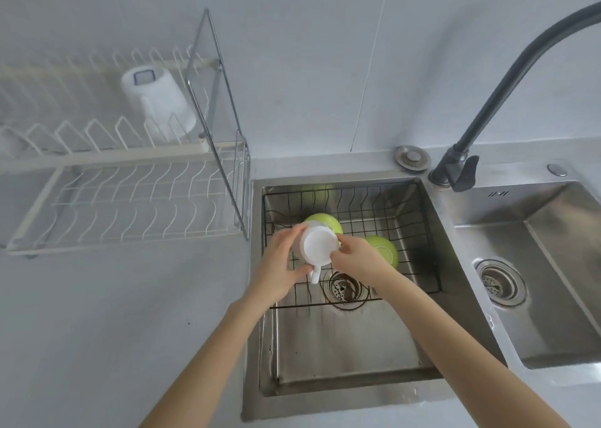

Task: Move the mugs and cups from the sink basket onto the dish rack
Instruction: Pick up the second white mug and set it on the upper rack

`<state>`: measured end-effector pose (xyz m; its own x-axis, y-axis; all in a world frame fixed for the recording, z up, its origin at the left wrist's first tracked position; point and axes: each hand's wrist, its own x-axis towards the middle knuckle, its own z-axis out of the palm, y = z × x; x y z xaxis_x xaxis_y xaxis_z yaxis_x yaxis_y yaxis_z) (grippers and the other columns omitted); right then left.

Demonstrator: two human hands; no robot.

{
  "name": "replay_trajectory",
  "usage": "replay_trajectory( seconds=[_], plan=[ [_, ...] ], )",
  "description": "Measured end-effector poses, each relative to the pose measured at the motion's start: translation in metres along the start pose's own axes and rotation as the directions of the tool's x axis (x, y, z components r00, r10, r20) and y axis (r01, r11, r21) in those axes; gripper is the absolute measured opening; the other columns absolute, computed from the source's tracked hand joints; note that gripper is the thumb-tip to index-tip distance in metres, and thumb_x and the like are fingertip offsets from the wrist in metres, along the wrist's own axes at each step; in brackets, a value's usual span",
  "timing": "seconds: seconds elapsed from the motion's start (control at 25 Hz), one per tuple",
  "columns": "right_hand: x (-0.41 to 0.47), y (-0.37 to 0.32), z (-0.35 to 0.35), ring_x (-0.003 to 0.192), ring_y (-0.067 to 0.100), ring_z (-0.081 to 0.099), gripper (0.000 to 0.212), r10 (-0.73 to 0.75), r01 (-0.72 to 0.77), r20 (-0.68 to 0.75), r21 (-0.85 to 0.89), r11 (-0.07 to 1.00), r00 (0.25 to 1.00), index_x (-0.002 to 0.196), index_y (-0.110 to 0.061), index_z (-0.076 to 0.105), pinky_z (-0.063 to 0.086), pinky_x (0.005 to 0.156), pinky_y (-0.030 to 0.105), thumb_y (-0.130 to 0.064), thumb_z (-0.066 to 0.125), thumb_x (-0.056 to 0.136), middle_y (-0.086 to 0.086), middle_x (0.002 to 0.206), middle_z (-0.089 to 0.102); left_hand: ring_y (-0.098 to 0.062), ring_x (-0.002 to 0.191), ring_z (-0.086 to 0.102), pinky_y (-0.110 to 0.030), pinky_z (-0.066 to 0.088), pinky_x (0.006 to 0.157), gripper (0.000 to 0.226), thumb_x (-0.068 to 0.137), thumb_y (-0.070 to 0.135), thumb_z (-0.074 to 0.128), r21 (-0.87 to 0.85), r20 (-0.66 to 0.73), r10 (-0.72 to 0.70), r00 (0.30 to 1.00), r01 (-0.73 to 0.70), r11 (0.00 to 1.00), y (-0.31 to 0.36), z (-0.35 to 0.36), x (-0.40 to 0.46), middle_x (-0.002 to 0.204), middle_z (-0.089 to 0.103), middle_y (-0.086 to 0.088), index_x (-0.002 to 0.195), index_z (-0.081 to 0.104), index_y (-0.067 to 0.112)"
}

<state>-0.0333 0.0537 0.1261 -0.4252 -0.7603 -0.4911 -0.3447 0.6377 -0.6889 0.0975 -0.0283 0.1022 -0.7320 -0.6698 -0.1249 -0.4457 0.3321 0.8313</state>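
Mug clasped by left hand and right hand over basket; wet grip risks dropping it.

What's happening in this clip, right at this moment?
A person holds a white mug over the sink basket with both hands: the left hand wraps its side near the handle and the right hand steadies the other side. Two green cups lie upside down in the basket. One white cup already sits upturned on the dish rack.
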Motion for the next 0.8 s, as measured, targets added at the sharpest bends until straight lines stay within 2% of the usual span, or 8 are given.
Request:
replay_trajectory(
  seconds=[0.12, 0.24, 0.32, 0.36, 0.48, 0.56, 0.68, 0.8],
  plan=[
    [-0.027, -0.009, -0.010, 0.097, 0.020, 0.057, 0.053, -0.124, 0.123, -0.004, -0.086, 0.989, 0.992, 0.136, -0.021, 0.043, 0.045, 0.081, 0.025, -0.010, 0.046, 0.084, 0.003, 0.116, 0.066, -0.008, 0.118, 0.036, -0.032, 0.036, 0.106, 0.068, 0.075, 0.009, 0.071, 0.017, -0.044, 0.086, 0.995, -0.085, 0.996, 0.012, -0.013, -0.013, 0.130, 0.039, 0.001, 0.133, 0.038, 0.016],
    [-0.052, -0.020, -0.015, 0.113, 0.019, 0.062, 0.052, -0.246, 0.236, -0.105, -0.095, 0.967, 0.964, 0.133, -0.020, 0.046, 0.048, 0.097, 0.030, -0.008, 0.055, 0.083, 0.004, 0.121, 0.067, -0.011, 0.119, 0.040, -0.026, 0.043, 0.100, 0.067, 0.073, 0.011, 0.073, -0.020, -0.079, 0.166, 0.983, -0.168, 0.986, 0.024, -0.020, -0.023, 0.126, 0.037, 0.011, 0.131, 0.039, 0.017],
    [-0.067, -0.025, -0.014, 0.112, 0.018, 0.062, 0.051, -0.296, 0.282, -0.207, -0.096, 0.955, 0.932, 0.132, -0.019, 0.048, 0.045, 0.091, 0.024, -0.012, 0.060, 0.083, 0.006, 0.119, 0.068, -0.013, 0.117, 0.044, -0.009, 0.048, 0.083, 0.067, 0.071, 0.013, 0.074, -0.023, -0.124, 0.193, 0.973, -0.197, 0.980, 0.034, -0.024, -0.029, 0.124, 0.039, 0.011, 0.129, 0.041, 0.020],
    [-0.072, -0.028, -0.014, 0.112, 0.018, 0.062, 0.052, -0.313, 0.298, -0.244, -0.097, 0.950, 0.918, 0.132, -0.019, 0.048, 0.044, 0.088, 0.022, -0.014, 0.063, 0.083, 0.005, 0.119, 0.068, -0.013, 0.114, 0.045, -0.007, 0.048, 0.078, 0.067, 0.071, 0.014, 0.075, -0.025, -0.141, 0.196, 0.970, -0.202, 0.979, 0.038, -0.027, -0.032, 0.122, 0.039, 0.010, 0.129, 0.041, 0.021],
    [-0.084, -0.038, -0.013, 0.109, 0.017, 0.060, 0.057, -0.382, 0.363, -0.304, -0.119, 0.924, 0.873, 0.133, -0.020, 0.048, 0.045, 0.092, 0.023, -0.018, 0.069, 0.080, 0.006, 0.120, 0.064, -0.011, 0.105, 0.051, -0.016, 0.050, 0.080, 0.067, 0.070, 0.016, 0.075, -0.074, -0.184, 0.198, 0.963, -0.215, 0.974, 0.050, -0.041, -0.045, 0.120, 0.042, 0.010, 0.128, 0.042, 0.021],
    [-0.090, -0.046, -0.013, 0.100, 0.013, 0.059, 0.058, -0.442, 0.423, -0.332, -0.132, 0.897, 0.833, 0.132, -0.019, 0.050, 0.047, 0.094, 0.022, -0.020, 0.071, 0.078, 0.006, 0.117, 0.062, -0.002, 0.093, 0.055, -0.010, 0.051, 0.073, 0.062, 0.070, 0.017, 0.075, -0.097, -0.202, 0.207, 0.957, -0.230, 0.968, 0.058, -0.056, -0.054, 0.115, 0.047, 0.017, 0.124, 0.045, 0.025],
    [-0.096, -0.065, -0.013, 0.100, 0.013, 0.059, 0.055, -0.532, 0.498, -0.352, -0.190, 0.846, 0.770, 0.126, -0.014, 0.056, 0.047, 0.093, 0.020, -0.021, 0.074, 0.075, 0.006, 0.116, 0.060, 0.010, 0.084, 0.052, 0.001, 0.047, 0.062, 0.053, 0.072, 0.018, 0.074, -0.108, -0.212, 0.228, 0.950, -0.254, 0.961, 0.069, -0.083, -0.066, 0.101, 0.045, 0.031, 0.109, 0.042, 0.039],
    [-0.100, -0.088, -0.010, 0.097, 0.008, 0.057, 0.051, -0.573, 0.540, -0.346, -0.198, 0.818, 0.743, 0.119, -0.009, 0.058, 0.044, 0.089, 0.015, -0.020, 0.076, 0.073, 0.006, 0.115, 0.062, 0.008, 0.087, 0.053, -0.001, 0.048, 0.065, 0.049, 0.073, 0.019, 0.073, -0.123, -0.224, 0.229, 0.947, -0.261, 0.957, 0.072, -0.111, -0.074, 0.099, 0.051, 0.024, 0.104, 0.042, 0.042]
  ],
)
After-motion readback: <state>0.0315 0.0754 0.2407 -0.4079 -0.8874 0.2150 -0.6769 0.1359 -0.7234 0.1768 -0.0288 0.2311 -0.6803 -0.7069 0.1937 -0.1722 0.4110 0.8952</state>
